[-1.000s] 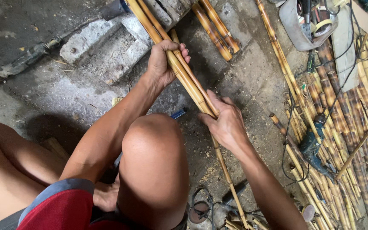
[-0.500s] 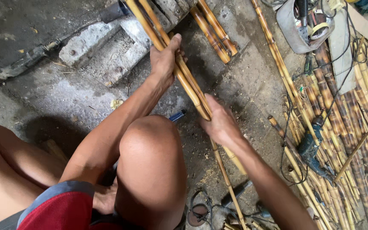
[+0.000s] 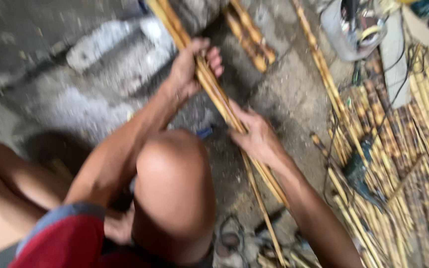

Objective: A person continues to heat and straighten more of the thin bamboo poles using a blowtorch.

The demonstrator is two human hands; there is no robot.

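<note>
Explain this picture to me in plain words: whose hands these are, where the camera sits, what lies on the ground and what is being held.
There is no machine here. A person wears one camera on the head, and it looks down at that person's own knee and bare hands. The picture is a little blurred.

The left hand and the right hand both grip the same bundle of long yellow cane sticks, which runs slantwise from the top of the picture down past the knee. The left hand holds it higher up, the right hand lower down.

Below is a rough concrete floor. To the right lies a big pile of similar canes, with a dark power tool and its cable on top. A short bundle of cane pieces lies near the top.
</note>
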